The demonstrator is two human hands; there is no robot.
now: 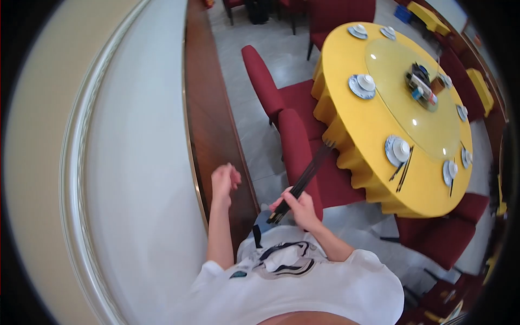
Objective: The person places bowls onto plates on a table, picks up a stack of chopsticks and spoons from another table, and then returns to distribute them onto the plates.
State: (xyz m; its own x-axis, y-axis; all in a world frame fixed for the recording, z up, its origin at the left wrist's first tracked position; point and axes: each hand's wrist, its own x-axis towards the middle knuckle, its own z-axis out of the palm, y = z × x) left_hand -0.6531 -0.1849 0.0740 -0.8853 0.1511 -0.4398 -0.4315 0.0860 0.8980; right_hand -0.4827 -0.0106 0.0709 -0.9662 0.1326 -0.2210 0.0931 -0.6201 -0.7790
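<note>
My right hand (299,208) is wrapped round a bundle of dark chopsticks (310,172), tilted so that the far ends point up toward the table's edge. Out to the left, beside the wall, my left hand (225,181) is raised with its fingers curled in and nothing visible in them. On the round table's yellow cloth (346,108), the nearest place setting is a patterned plate with a white bowl (401,150). Beside it lie dark chopsticks (404,169). Another plate and bowl (453,170) is further right, also with chopsticks by it.
Red chairs (297,149) stand between me and the table, with another red chair (444,230) at its near right. A glass turntable (398,97) bears a cluster of small items (421,86). The pale wall (135,162) with brown wood panelling (211,92) runs along my left.
</note>
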